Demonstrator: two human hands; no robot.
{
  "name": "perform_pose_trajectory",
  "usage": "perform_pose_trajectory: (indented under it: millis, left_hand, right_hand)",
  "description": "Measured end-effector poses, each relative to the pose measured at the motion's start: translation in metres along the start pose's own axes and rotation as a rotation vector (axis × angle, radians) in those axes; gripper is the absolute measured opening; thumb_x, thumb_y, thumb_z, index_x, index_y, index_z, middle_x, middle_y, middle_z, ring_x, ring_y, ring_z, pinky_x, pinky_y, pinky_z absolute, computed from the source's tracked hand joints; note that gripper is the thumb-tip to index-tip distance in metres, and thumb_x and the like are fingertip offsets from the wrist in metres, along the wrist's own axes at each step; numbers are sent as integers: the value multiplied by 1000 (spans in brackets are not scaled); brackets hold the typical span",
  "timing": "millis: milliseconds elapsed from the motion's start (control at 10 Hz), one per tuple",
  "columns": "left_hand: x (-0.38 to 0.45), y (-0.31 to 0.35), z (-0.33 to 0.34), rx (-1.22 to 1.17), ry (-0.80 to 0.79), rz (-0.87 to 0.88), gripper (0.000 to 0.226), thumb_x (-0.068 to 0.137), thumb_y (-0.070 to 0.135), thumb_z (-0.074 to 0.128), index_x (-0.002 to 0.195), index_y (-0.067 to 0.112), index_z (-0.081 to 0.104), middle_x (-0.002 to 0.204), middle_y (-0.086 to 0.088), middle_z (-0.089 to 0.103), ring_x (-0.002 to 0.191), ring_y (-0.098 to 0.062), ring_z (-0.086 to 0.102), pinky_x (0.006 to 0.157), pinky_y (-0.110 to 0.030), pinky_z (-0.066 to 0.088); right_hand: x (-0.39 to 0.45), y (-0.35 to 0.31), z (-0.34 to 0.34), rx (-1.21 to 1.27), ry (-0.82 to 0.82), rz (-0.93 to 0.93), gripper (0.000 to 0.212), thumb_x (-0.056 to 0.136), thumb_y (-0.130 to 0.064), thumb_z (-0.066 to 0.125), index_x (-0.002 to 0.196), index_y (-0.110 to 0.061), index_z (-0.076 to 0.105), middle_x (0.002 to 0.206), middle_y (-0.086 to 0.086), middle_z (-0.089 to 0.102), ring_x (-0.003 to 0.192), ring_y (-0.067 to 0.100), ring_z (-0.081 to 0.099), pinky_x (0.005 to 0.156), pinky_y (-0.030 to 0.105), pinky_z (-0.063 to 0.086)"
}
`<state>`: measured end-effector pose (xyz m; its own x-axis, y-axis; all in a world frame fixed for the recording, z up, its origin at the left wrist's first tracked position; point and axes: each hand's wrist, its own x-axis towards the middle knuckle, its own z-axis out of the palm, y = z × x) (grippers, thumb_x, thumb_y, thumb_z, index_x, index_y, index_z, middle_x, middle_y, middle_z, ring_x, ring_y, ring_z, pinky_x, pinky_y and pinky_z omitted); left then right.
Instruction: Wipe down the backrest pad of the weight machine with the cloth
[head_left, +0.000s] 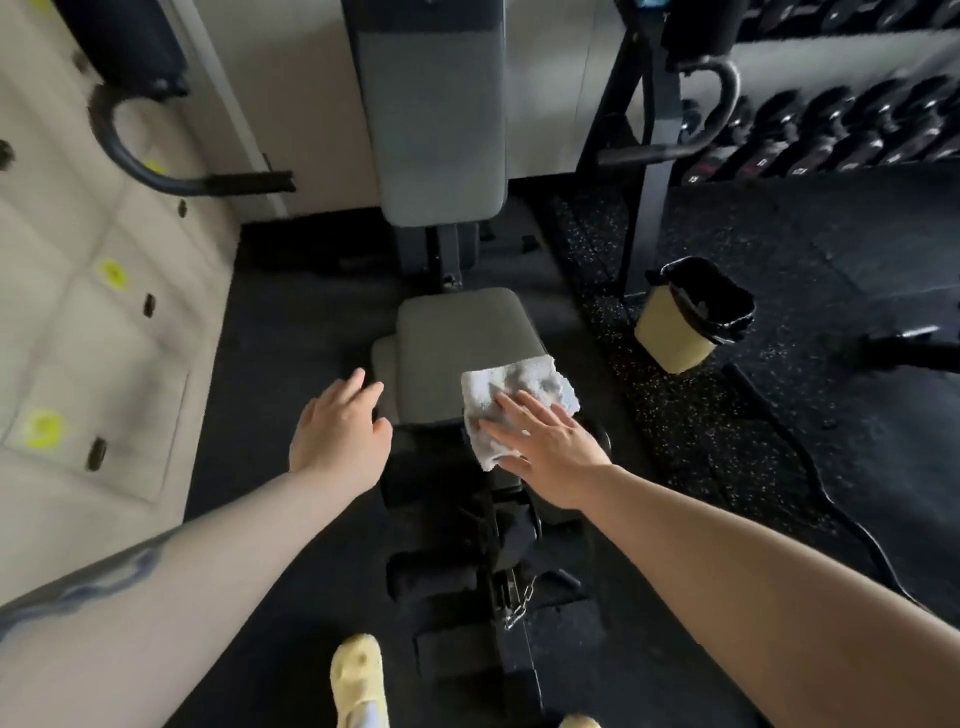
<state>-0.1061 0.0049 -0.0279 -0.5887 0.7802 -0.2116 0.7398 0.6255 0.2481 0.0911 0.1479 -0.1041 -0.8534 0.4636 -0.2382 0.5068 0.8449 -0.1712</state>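
The grey backrest pad stands upright at the top centre, above the grey seat pad. A white cloth lies on the seat pad's near right corner. My right hand lies flat on the cloth's near part with fingers spread, pressing it on the seat. To the left of the seat, my left hand hovers with fingers apart and holds nothing. Both hands are well below the backrest pad.
Curved black machine handles jut out at left and right. A yellow bin with a black liner stands on the rubber floor at right, below a dumbbell rack. White lockers line the left. Leg rollers sit below the seat.
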Motion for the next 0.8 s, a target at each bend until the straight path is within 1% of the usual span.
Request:
perform_pose_trajectory:
  millis: [100,200,300,500,600,700,800]
  left_hand:
    - [-18,23,7,-35,41,-34,49,102,24,37,151,22,32,162,4,14,148,-16,14,119,-36,15]
    - [-26,30,9,-28,56,-35,49,102,25,37,150,23,32,162,4,15,149,-17,14,121,-37,15]
    - [-28,28,6,0,49,-45,49,102,25,37,151,23,31,162,4,14,149,-17,13,121,-38,15]
    - [-32,31,4,7,48,-47,49,102,24,37,151,23,30,162,4,13,149,-17,12,121,-37,14]
    - [-34,33,5,13,50,-21,49,102,23,37,151,22,31,162,4,14,148,-16,13,121,-37,13]
    - [-35,36,0,2,48,-26,49,101,23,37,150,22,33,161,4,15,147,-16,16,121,-37,15]
    - [-41,38,-10,13,49,-25,47,101,23,37,148,23,37,161,5,16,146,-16,18,120,-36,15]
  right_hand:
    - [-1,7,-13,3,-49,-56,52,103,-45,30,151,-43,10,162,-9,-8,149,14,-9,122,42,2]
    - [5,11,-19,-27,2,-90,56,102,-42,35,152,-41,10,162,-9,-5,149,16,0,121,43,6]
    - [8,9,-20,-39,24,-83,56,102,-40,37,152,-41,12,162,-8,-3,149,18,4,121,43,8]
    - [-1,5,-18,-32,28,-88,54,103,-38,36,152,-41,13,161,-10,-7,149,16,1,121,42,7]
    - [-8,4,-20,-33,30,-91,56,102,-37,38,151,-41,13,161,-11,-7,149,15,0,121,41,6]
    - [-16,4,-34,-42,33,-62,58,101,-33,41,151,-40,14,162,-7,-4,149,15,0,121,38,5]
    - [-30,4,-46,-59,28,-24,56,101,-30,41,151,-35,18,162,-6,-3,149,16,1,120,36,3]
